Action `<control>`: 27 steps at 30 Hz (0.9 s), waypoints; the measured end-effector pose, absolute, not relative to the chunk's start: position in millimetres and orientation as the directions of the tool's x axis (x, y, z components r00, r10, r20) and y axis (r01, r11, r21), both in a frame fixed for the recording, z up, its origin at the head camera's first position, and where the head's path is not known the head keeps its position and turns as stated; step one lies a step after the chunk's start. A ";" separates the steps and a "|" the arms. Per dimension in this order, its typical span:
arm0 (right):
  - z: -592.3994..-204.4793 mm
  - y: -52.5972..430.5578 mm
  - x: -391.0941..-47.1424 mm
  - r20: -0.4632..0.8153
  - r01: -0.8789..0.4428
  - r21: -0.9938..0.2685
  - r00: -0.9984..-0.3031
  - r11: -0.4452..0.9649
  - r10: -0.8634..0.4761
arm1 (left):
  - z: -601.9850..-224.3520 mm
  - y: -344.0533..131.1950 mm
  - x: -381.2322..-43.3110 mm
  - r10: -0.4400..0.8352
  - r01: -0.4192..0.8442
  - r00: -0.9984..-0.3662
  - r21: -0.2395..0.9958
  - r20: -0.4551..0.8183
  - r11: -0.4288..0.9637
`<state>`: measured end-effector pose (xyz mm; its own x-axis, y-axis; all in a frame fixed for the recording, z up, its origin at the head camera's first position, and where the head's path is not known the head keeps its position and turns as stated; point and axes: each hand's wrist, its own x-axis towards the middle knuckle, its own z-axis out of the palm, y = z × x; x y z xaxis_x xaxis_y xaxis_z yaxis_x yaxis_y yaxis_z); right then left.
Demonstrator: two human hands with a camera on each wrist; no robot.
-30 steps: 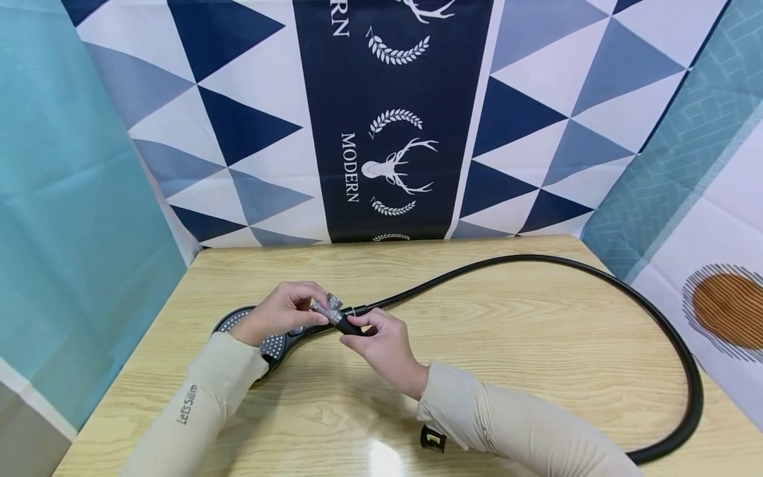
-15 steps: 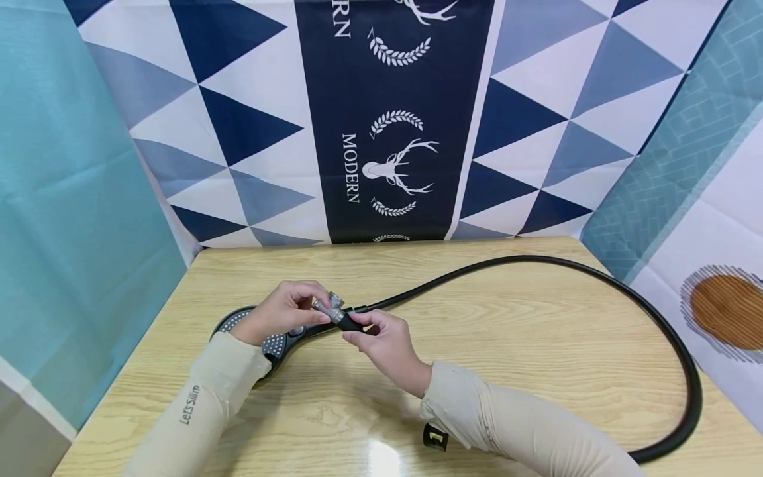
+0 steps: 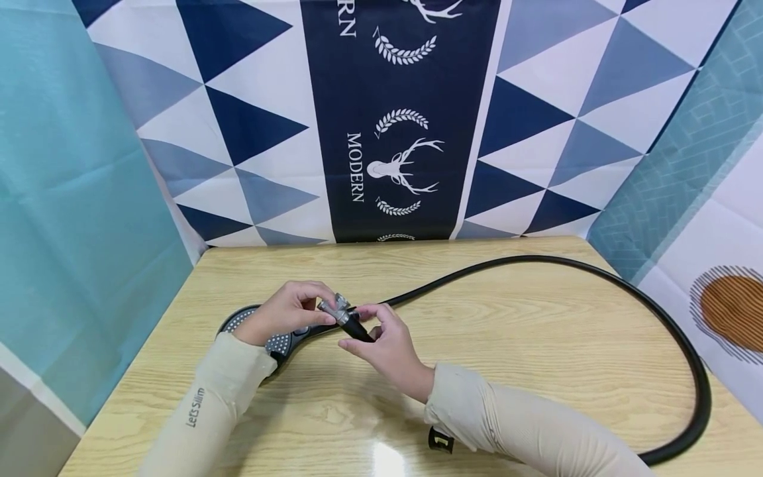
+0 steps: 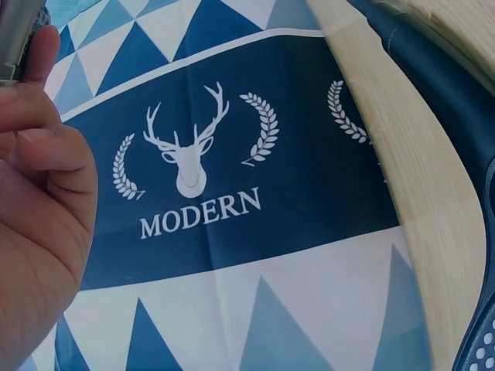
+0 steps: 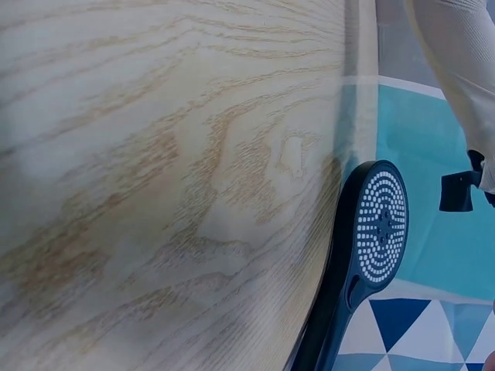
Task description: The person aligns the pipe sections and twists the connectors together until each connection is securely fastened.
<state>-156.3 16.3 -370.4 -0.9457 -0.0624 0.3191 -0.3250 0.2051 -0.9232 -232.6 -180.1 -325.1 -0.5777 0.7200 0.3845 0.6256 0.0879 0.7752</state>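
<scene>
In the head view, my left hand (image 3: 289,313) pinches a silver metal fitting with a side port (image 3: 340,305) between thumb and fingers. My right hand (image 3: 393,348) holds the black hose end (image 3: 356,328) joined to that fitting, thumb below and index finger above. Both hands are just over the table. Behind and beneath the left wrist lies a black shower head (image 3: 279,343) with pale nozzles, partly hidden by that arm. At the left wrist view's edge, part of the fitting (image 4: 14,39) shows in the fingers. The right wrist view shows the shower head (image 5: 379,228), but hardly any hand.
A black hose (image 3: 536,258) runs from the shower head's handle in a wide loop to the right, then passes behind the right forearm. The wood-grain table (image 3: 477,331) meets a patterned cloth (image 3: 411,119) at its back edge.
The index finger and thumb of my right hand have shifted apart along the black hose end, baring more of it. My left hand keeps its pinch on the fitting. The head view has shifted slightly.
</scene>
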 end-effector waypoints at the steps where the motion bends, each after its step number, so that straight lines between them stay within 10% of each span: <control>1: -370.3 15.9 -156.3 0.326 -0.331 -0.921 -0.944 0.208 -0.058 | -324.6 -180.1 -232.6 0.721 0.626 -0.577 0.775 0.384 0.089; 27: -369.3 11.3 -155.7 0.329 -0.320 -0.934 -0.944 0.158 0.036 | -320.3 -181.6 -231.3 0.740 0.605 -0.571 0.791 0.356 0.087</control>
